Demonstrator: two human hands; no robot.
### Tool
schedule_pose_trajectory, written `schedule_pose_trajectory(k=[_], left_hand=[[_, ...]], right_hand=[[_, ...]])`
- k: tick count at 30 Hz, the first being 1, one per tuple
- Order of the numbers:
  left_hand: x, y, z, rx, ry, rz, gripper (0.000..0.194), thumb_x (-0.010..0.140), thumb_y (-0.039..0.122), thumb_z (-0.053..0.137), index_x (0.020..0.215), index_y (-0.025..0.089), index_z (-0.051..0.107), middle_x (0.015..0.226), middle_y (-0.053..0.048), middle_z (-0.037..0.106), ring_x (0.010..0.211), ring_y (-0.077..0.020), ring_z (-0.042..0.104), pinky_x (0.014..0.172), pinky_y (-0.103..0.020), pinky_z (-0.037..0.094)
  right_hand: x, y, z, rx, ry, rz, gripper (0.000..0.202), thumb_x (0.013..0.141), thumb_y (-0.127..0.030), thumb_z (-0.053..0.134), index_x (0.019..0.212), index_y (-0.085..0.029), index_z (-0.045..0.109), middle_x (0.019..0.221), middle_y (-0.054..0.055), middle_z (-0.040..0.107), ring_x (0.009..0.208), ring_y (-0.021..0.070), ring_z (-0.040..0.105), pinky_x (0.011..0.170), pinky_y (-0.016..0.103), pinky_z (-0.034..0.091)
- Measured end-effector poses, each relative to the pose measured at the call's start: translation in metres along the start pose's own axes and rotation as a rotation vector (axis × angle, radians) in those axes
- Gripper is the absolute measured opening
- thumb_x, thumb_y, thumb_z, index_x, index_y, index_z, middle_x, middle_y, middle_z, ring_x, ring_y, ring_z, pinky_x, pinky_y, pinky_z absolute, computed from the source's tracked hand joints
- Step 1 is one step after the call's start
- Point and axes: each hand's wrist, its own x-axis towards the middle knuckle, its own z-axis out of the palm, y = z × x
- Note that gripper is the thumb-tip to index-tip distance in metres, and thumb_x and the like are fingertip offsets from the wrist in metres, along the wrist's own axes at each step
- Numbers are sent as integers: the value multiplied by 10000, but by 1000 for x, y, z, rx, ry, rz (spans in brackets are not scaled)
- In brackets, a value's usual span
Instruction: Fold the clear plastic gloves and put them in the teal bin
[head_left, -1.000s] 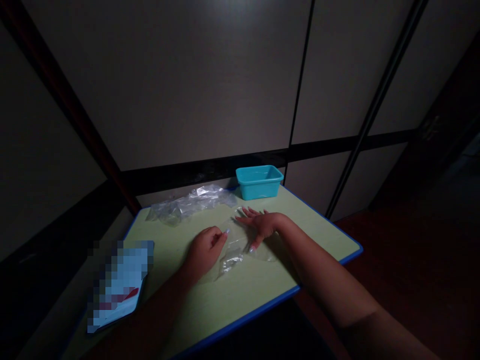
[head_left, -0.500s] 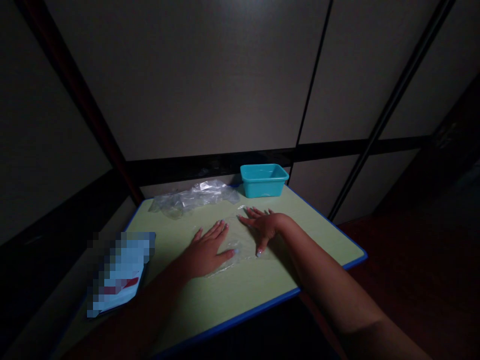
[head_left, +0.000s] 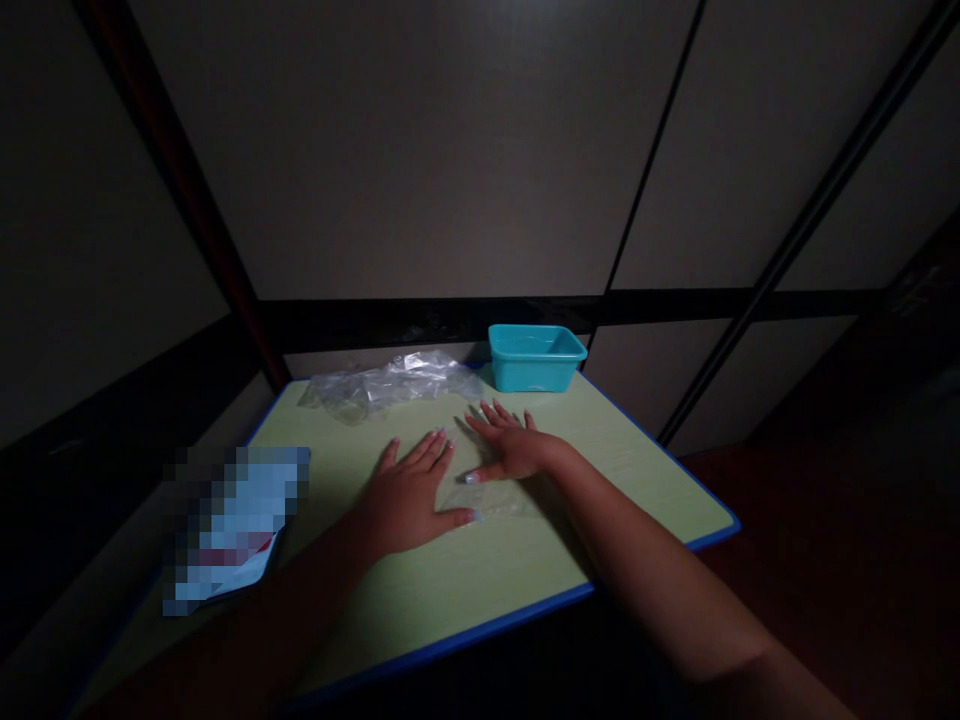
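Observation:
A thin clear plastic bag [head_left: 491,499] lies flat on the pale green table [head_left: 480,595], partly covered by both hands. My left hand [head_left: 411,498] is spread palm down at the bag's left part, thumb pointing right. On the other side, my right hand [head_left: 510,445] has its fingers apart over the bag's upper part, with the thumb stretched toward the left hand. Whether the right palm touches the plastic I cannot tell. Neither hand grips anything.
A crumpled clear plastic bag [head_left: 397,385] lies along the table's back edge. Right of it stands a turquoise plastic basket [head_left: 534,372]. At the left edge rests a blurred, light blue flat packet [head_left: 251,525]. Panelled doors [head_left: 435,150] rise right behind the table.
My right hand has shifted slightly left and its thumb has swung toward my left hand. The left hand stays nearly in place. The view has turned slightly.

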Motion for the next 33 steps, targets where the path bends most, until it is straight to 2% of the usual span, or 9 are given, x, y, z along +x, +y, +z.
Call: schedule_pose_trajectory(k=[4, 8, 10, 13, 16, 20, 23, 27, 33], left_hand=[[-2, 3, -2, -15, -21, -20, 951, 730, 776, 297, 1431, 143, 186, 1489, -116, 112, 1368, -310, 117, 1053, -597, 48], [-3, 7, -1, -8, -31, -33, 936, 735, 757, 334, 1433, 155, 178, 1488, -119, 104, 1369, -299, 124, 1052, -586, 98], [-3, 9, -1, 12, -8, -58, 830, 790, 698, 319, 1426, 176, 213, 1486, -116, 134, 1369, -283, 137, 1048, -581, 120], [-1, 9, -2, 38, 50, -124, 647, 882, 568, 259, 1406, 188, 276, 1476, -109, 202, 1365, -250, 174, 1048, -562, 146], [2, 7, -5, 29, 89, -141, 586, 907, 515, 244, 1393, 194, 306, 1475, -100, 222, 1362, -231, 192, 1052, -534, 171], [4, 3, -5, -37, 55, -33, 557, 912, 511, 235, 1405, 254, 260, 1493, -53, 174, 1372, -212, 148, 1048, -540, 179], [5, 2, -1, -76, -5, 5, 569, 908, 525, 231, 1415, 267, 225, 1497, -52, 146, 1375, -217, 128, 1048, -552, 159], [3, 3, 2, -81, -56, 16, 640, 875, 580, 281, 1420, 251, 222, 1496, -89, 127, 1376, -242, 109, 1049, -564, 131], [-2, 7, 2, -52, -66, -6, 655, 866, 602, 279, 1431, 294, 158, 1501, -83, 76, 1374, -294, 44, 1019, -618, 122]], right_hand=[[1, -6, 4, 6, 19, -5, 961, 714, -694, 473, 1444, -277, 9, 1498, 96, -117, 1357, 310, -123, 990, 643, -35], [0, -5, 1, -3, -27, -25, 1054, 637, -681, 581, 1444, -280, 33, 1497, 103, -120, 1353, 336, -123, 983, 658, -14], [-1, 2, -2, 36, -30, -26, 991, 663, -675, 563, 1443, -287, 90, 1506, 99, -74, 1358, 341, -91, 991, 655, 14], [3, 16, -6, 145, 124, 19, 682, 829, -611, 385, 1413, -279, 268, 1503, 85, 149, 1374, 299, 46, 1037, 585, 92], [11, 31, -6, 131, 349, 134, 502, 881, -524, 358, 1279, -249, 489, 1383, 97, 418, 1314, 298, 274, 1026, 556, 189], [17, 46, -7, 182, 373, 135, 382, 886, -423, 417, 1126, -198, 609, 1188, 92, 599, 1109, 257, 522, 952, 412, 361], [17, 53, -11, 265, 421, 81, 336, 900, -337, 409, 1081, -159, 628, 1113, 88, 643, 987, 201, 589, 859, 289, 421], [20, 59, -11, 235, 488, 108, 293, 887, -281, 433, 1016, -137, 652, 1060, 98, 662, 924, 188, 601, 790, 261, 428], [25, 63, -10, 92, 483, 335, 365, 807, -432, 543, 1066, -194, 641, 981, 84, 676, 819, 185, 595, 668, 250, 411]])
